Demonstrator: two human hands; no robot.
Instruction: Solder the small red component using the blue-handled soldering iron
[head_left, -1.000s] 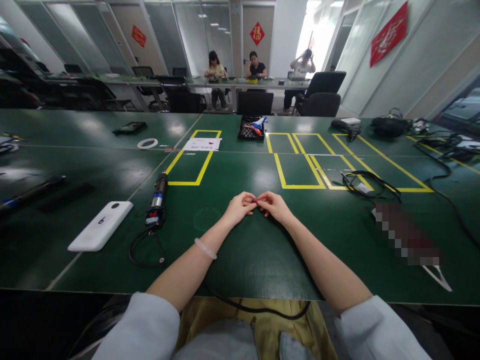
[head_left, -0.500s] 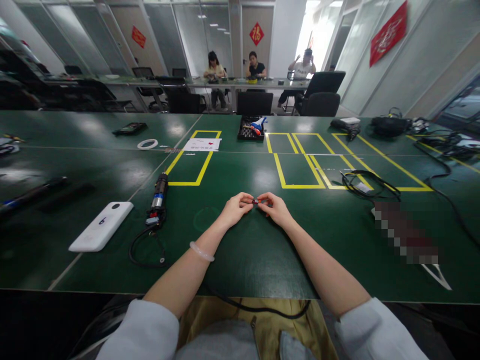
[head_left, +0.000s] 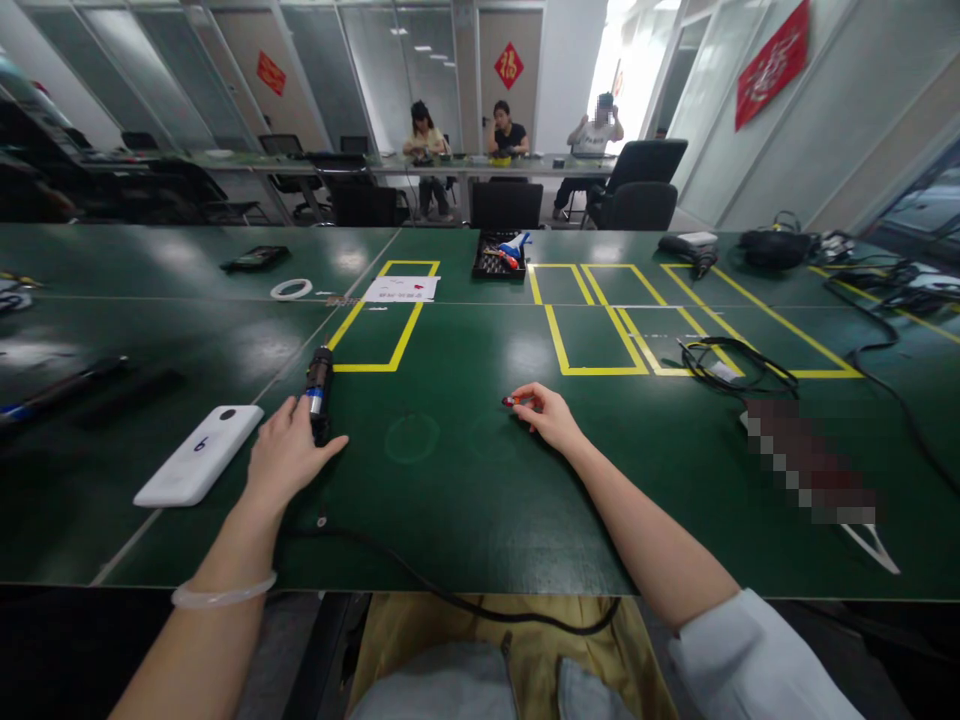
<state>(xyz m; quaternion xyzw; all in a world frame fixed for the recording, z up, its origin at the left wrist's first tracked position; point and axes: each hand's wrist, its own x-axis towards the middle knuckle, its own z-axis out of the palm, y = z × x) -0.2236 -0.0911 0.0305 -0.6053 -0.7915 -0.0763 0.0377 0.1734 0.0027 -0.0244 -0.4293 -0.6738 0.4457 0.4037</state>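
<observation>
My right hand (head_left: 549, 413) rests on the green table (head_left: 480, 490) and pinches a small red part (head_left: 510, 402) at its fingertips. Far to the left, my left hand (head_left: 289, 450) lies over the lower end of a black and blue electric screwdriver (head_left: 318, 382), fingers curling around it. The tool's black cable (head_left: 420, 575) runs from under that hand toward the table's near edge. A white flat device (head_left: 199, 455) lies just left of my left hand.
Yellow tape rectangles (head_left: 596, 340) mark the table ahead. A black parts tray (head_left: 496, 258), a paper sheet (head_left: 401, 289) and a tape ring (head_left: 292, 289) sit further back. A coiled black cable (head_left: 731, 362) lies at right. Three people sit at a far table.
My left hand let go of the small red part and swung left onto the electric screwdriver. My right hand stayed in place with the part.
</observation>
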